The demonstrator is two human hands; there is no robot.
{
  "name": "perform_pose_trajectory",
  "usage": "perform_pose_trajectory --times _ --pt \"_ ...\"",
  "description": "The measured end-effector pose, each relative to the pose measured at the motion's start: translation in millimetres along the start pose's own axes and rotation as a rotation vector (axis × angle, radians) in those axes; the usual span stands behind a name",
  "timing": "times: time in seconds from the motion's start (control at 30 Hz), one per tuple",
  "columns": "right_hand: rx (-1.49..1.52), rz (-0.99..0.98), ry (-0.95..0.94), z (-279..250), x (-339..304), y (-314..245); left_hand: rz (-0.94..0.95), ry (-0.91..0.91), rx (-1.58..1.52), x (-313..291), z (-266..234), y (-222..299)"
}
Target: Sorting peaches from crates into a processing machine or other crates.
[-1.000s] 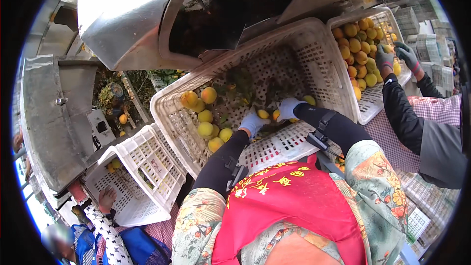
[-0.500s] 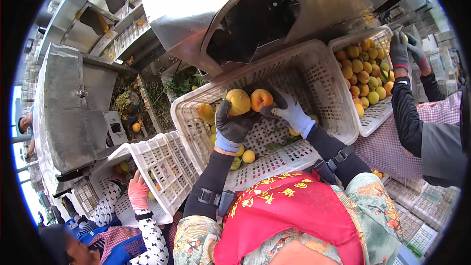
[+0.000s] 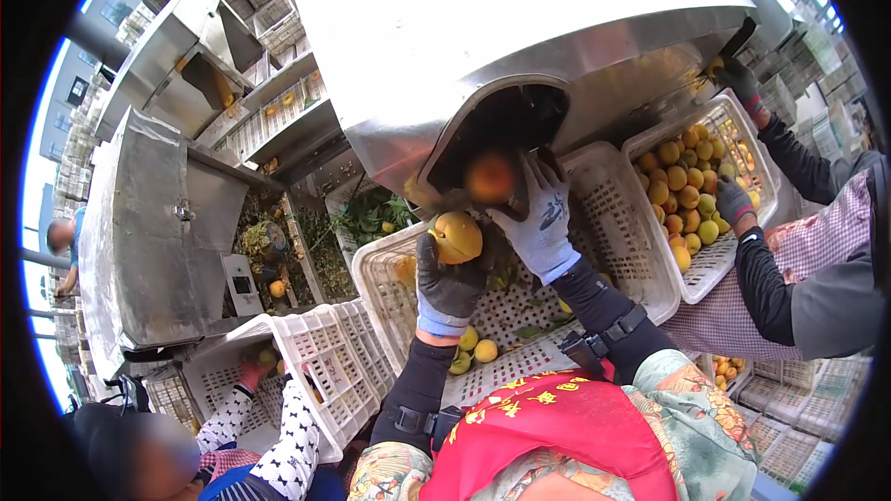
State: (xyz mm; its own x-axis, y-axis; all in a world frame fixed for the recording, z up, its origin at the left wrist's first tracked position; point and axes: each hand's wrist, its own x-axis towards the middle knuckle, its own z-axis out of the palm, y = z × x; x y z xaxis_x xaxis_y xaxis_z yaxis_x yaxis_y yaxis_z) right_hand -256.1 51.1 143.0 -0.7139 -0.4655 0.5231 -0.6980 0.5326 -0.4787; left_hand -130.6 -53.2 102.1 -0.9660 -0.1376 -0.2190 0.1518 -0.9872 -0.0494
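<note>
My left hand (image 3: 447,288), in a dark-palmed glove with a light blue cuff, is closed round a large yellow peach (image 3: 458,237) above the white crate (image 3: 608,223). My right hand (image 3: 536,209), in a blue-grey glove with dark fingers, reaches to the dark opening (image 3: 510,121) of a metal chute. It holds an orange peach (image 3: 492,176), which is blurred; some of its fingers are hidden. Inside the crate, several yellow peaches (image 3: 484,350) and a few green leaves lie on the slotted floor near my left wrist.
A metal machine hood (image 3: 548,46) overhangs the crate's far side. On the right, a co-worker's gloved hand (image 3: 735,200) is over a crate full of peaches (image 3: 687,176). At lower left, another person reaches into a tilted white crate (image 3: 320,353). Leaves (image 3: 371,213) lie beyond my crate.
My right hand has gone up and away from the left with the orange peach, to the chute opening. The left hand still holds the yellow peach. The view has shifted slightly.
</note>
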Motion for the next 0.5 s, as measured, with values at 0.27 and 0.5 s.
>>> perform_pose_trajectory --times 0.27,0.5 --pt "0.096 -0.002 -0.081 11.4 54.1 15.4 0.002 0.145 0.123 12.1 -2.0 3.4" --pt "0.354 -0.027 -0.344 -16.6 -15.4 -29.9 0.288 0.035 0.874 13.7 -11.8 4.2"
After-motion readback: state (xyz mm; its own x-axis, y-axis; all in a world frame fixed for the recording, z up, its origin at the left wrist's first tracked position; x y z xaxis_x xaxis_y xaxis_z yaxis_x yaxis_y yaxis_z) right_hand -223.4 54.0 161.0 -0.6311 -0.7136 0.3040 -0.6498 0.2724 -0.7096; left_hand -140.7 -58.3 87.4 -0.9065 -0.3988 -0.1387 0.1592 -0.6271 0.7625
